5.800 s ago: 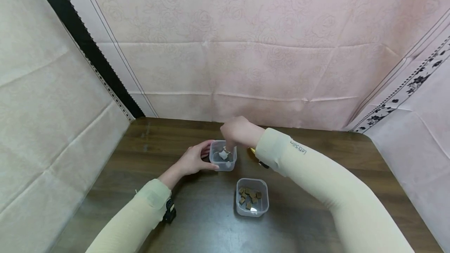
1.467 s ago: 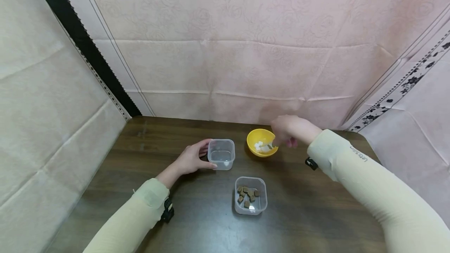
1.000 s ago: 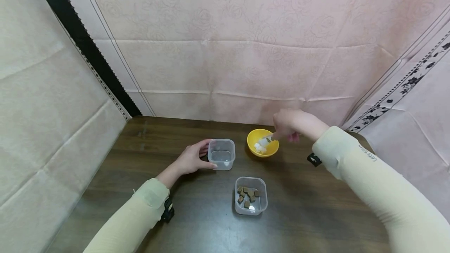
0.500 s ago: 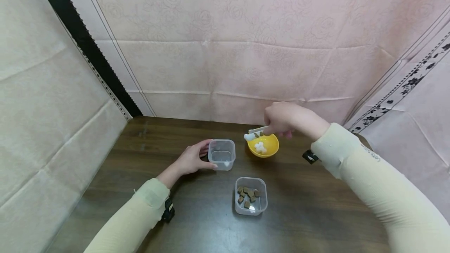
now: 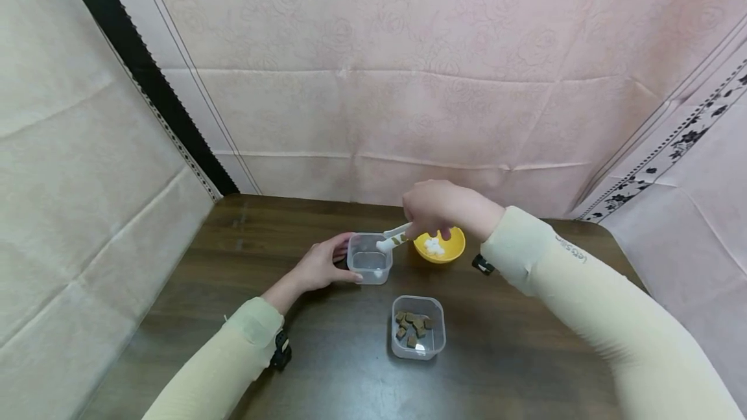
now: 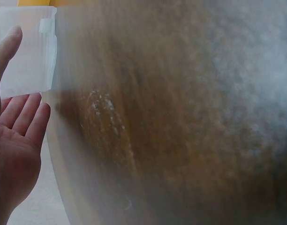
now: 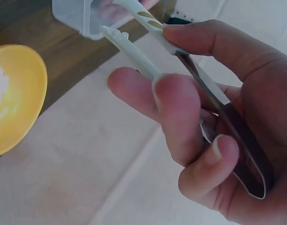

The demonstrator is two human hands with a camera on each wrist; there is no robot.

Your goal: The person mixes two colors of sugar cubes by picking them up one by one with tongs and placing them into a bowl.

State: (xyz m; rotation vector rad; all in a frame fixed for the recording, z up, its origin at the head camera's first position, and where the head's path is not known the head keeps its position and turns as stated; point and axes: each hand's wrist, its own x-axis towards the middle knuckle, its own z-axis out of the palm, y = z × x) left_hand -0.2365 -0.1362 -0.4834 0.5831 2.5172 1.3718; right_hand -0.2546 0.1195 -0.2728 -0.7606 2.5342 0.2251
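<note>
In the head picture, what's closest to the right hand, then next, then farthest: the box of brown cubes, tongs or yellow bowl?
1. Tongs: held in the right hand.
2. Yellow bowl: just below it.
3. Box of brown cubes: lowest down.

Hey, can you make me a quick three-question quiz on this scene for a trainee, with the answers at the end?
1. Multiple choice: what does the right hand hold? A) a spoon, B) tongs, C) a knife.
2. True or false: neither hand touches the clear container with the brown cubes in it.
3. Fill in: the white pieces lie in the ____ bowl.

Key: 1. B; 2. True; 3. Yellow.
</note>
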